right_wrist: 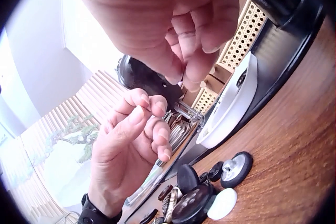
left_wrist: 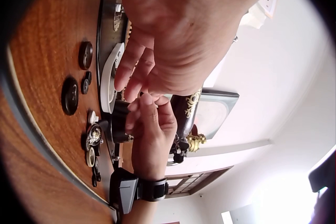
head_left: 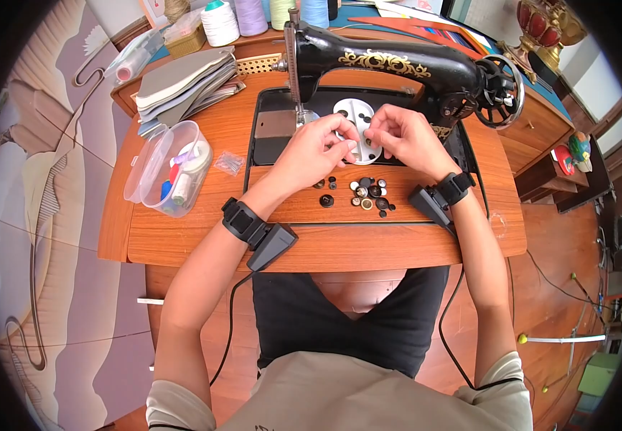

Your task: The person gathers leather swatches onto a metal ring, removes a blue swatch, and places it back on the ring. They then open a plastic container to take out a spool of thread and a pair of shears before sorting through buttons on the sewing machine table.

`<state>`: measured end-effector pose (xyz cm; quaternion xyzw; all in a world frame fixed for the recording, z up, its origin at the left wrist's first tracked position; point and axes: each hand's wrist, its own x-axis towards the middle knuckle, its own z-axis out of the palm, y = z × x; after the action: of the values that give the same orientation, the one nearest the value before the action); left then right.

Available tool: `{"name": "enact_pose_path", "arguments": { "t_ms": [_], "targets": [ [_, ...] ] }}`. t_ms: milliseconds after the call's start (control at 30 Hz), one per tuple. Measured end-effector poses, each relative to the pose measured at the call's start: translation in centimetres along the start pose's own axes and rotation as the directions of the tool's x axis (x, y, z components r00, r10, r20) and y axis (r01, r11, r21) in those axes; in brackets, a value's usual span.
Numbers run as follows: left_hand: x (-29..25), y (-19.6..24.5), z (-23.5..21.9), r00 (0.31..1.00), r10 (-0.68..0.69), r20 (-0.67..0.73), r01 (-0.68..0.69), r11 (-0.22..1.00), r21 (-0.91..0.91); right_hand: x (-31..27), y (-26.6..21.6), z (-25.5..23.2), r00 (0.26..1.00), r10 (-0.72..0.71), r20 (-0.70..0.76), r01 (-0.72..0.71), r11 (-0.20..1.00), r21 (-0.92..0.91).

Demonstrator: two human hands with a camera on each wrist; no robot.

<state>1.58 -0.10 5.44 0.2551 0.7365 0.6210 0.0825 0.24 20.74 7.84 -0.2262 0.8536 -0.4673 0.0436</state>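
A white divided dish point(head_left: 358, 159) stands on the sewing machine's bed, with several dark buttons in its compartments. Above its left side is my left hand point(head_left: 323, 149), fingers bent and thumb close to the index finger; I cannot tell whether anything is between them. My right hand point(head_left: 405, 138) is over the dish's right side. Its thumb and index finger pinch what looks like a small dark button point(right_wrist: 182, 78), mostly hidden by the fingertips. Loose buttons point(head_left: 363, 203), black, white and metal-coloured, lie on the wooden table in front of the dish, and a few darker ones point(head_left: 326, 201) lie left of them.
The black sewing machine point(head_left: 390, 61) arches behind my hands, its handwheel point(head_left: 501, 93) at right. Left are a clear plastic box point(head_left: 194, 183) of thread spools, a small plastic packet point(head_left: 230, 163) and stacked fabric swatches point(head_left: 181, 82). Thread cones point(head_left: 220, 25) line the back.
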Motion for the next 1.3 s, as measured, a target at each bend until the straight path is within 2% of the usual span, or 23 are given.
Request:
{"name": "enact_pose_path", "arguments": {
  "t_ms": [100,200,300,533,633,800,833,900,933,1000,1100,1233,1300],
  "targets": [
    [0.0,0.0,0.0,1.000,0.002,-0.003,-0.002,1.000,-0.001,0.1,-0.2,-0.2,0.990,0.054,-0.132,-0.052,0.999,0.017],
    [0.0,0.0,0.0,1.000,0.000,-0.001,0.000,1.000,0.004,0.4,0.6,-0.2,0.979,0.007,-0.203,0.001,0.999,0.043],
    [0.0,0.2,0.0,1.000,-0.015,0.010,0.015,1.000,0.023,0.4,0.8,-0.4,0.988,0.009,-0.156,-0.012,1.000,-0.016],
    [0.0,-0.2,0.1,1.000,0.016,-0.005,-0.015,1.000,0.008,0.3,0.5,-0.3,0.989,0.007,-0.146,-0.008,1.000,-0.010],
    [-0.1,-0.1,0.0,0.999,-0.030,0.018,0.029,0.999,0.034,0.4,0.7,-0.3,0.989,-0.006,-0.148,0.005,1.000,-0.002],
    [-0.2,0.4,-0.3,0.987,-0.083,0.135,0.043,0.959,0.281,0.3,0.3,-0.1,0.990,-0.007,-0.142,0.007,1.000,0.001],
    [-0.2,0.3,-0.2,0.987,-0.083,0.135,0.042,0.959,0.281,0.3,0.4,-0.2,0.990,-0.007,-0.143,0.007,1.000,0.001],
    [-0.2,-0.1,-0.1,0.979,0.069,0.194,-0.119,0.959,0.258,0.3,0.5,-0.2,0.989,-0.011,-0.145,0.013,1.000,0.017],
    [-0.3,-0.3,-0.1,0.978,0.070,0.195,-0.119,0.959,0.258,0.3,0.5,-0.2,0.989,-0.011,-0.145,0.014,1.000,0.017],
    [-0.3,-0.7,0.0,0.952,0.101,0.290,-0.173,0.957,0.235,0.2,0.5,-0.2,0.991,-0.005,-0.130,0.008,1.000,0.019],
    [-0.4,-0.9,0.1,0.930,0.076,0.361,-0.180,0.947,0.266,0.2,0.4,-0.2,0.992,-0.006,-0.126,0.008,1.000,0.015],
    [-0.5,-0.7,0.1,0.911,0.064,0.407,-0.213,0.918,0.334,0.1,0.2,-0.2,0.993,-0.007,-0.119,0.009,1.000,0.016],
    [-0.4,-0.8,0.1,0.902,0.120,0.414,-0.274,0.901,0.336,0.1,0.2,-0.2,0.994,-0.013,-0.110,0.013,1.000,0.005]
  ]
}}
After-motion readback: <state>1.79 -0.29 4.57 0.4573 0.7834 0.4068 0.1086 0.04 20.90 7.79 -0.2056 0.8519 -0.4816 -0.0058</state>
